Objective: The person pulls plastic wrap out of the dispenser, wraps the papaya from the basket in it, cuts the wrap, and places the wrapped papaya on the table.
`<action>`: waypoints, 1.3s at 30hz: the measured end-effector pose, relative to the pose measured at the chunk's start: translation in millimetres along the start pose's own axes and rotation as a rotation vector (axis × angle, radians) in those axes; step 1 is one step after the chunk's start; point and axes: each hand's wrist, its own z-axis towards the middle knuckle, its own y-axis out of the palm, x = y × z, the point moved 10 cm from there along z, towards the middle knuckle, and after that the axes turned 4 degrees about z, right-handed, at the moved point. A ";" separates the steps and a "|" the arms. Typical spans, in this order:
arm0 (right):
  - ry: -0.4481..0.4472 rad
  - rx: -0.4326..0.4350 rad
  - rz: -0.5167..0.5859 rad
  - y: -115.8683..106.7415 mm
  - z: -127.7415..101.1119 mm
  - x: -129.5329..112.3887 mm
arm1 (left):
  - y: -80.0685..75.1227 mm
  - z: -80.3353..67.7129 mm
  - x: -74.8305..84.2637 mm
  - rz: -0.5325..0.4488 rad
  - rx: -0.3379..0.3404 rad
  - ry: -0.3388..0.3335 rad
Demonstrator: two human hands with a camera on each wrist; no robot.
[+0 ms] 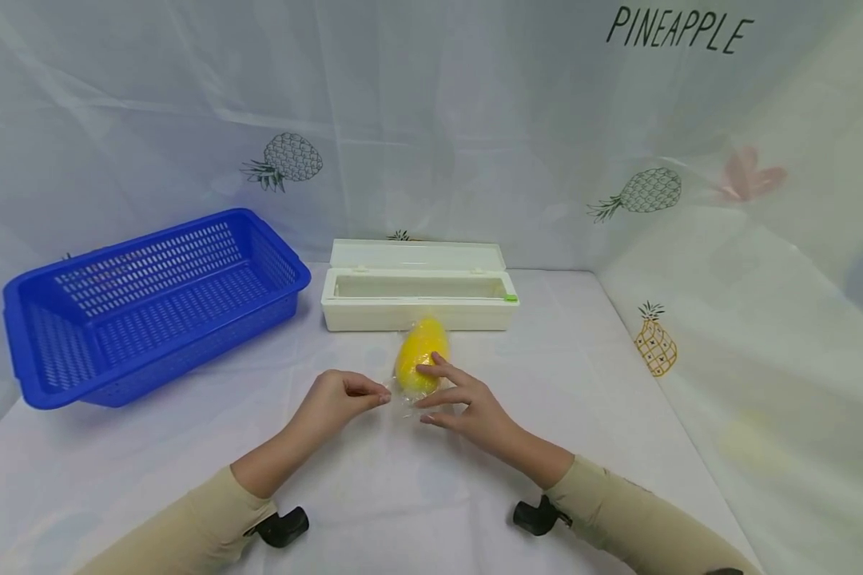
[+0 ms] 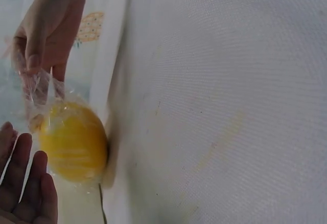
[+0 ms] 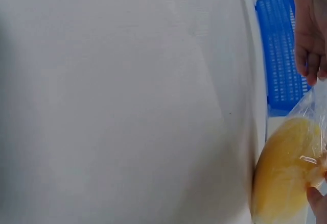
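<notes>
The film (image 1: 403, 399) is being pinched by the left hand (image 1: 334, 403) at the near-left end of the fruit (image 1: 420, 363); the grip is closed on film only. The fruit is being steadied by the right hand (image 1: 467, 403), fingers extended and fingertips resting on its near side. The fruit is lying wrapped on the surface (image 1: 582, 399), just beyond both hands, its long axis running away from the person. Both hands are about equally near. Farther back, an open white box (image 1: 417, 307) is standing, with a blue basket (image 1: 151, 303) to its left.
</notes>
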 end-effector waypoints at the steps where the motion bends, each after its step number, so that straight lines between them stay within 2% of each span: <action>1: 0.003 0.028 0.001 -2.9 1.6 -0.1 | -0.9 0.6 0.9 -0.004 0.005 0.011; 6: 0.028 0.135 -0.006 -19.6 11.1 3.7 | -3.3 2.8 9.3 -0.061 0.024 0.096; 11: 0.076 0.161 0.079 -26.7 22.3 15.1 | 1.4 10.3 19.6 -0.165 0.011 0.178; 13: 0.099 0.169 0.126 -27.2 25.3 19.4 | 4.2 13.4 22.6 -0.187 0.006 0.189; 17: 0.152 0.191 0.179 -27.3 27.5 26.8 | 5.1 18.3 23.1 -0.150 0.040 0.133; 20: 0.187 0.186 0.200 -28.0 28.2 16.2 | 4.3 21.7 21.3 -0.126 0.076 0.083; 22: 0.204 0.175 0.192 -29.4 28.1 4.4 | 5.1 24.2 21.6 -0.137 0.083 0.077; 25: 0.176 0.160 0.146 -31.3 30.1 -10.8 | 6.6 26.8 23.6 -0.142 0.081 0.076; 27: 0.109 0.181 0.103 -34.1 33.3 -16.6 | 7.1 28.2 25.3 -0.151 0.072 0.080; 30: 0.053 0.221 0.099 -35.3 38.1 -5.6 | 7.6 30.6 27.2 -0.162 0.062 0.085; 34: 0.082 0.249 0.127 -35.3 39.8 19.1 | 8.3 36.5 33.0 -0.144 0.067 0.134; 37: 0.079 0.240 0.121 -35.3 39.8 24.6 | 9.5 43.8 37.1 -0.103 0.079 0.187; 39: 0.070 0.234 0.109 -35.3 40.1 26.2 | 11.9 49.8 35.8 -0.094 0.070 0.189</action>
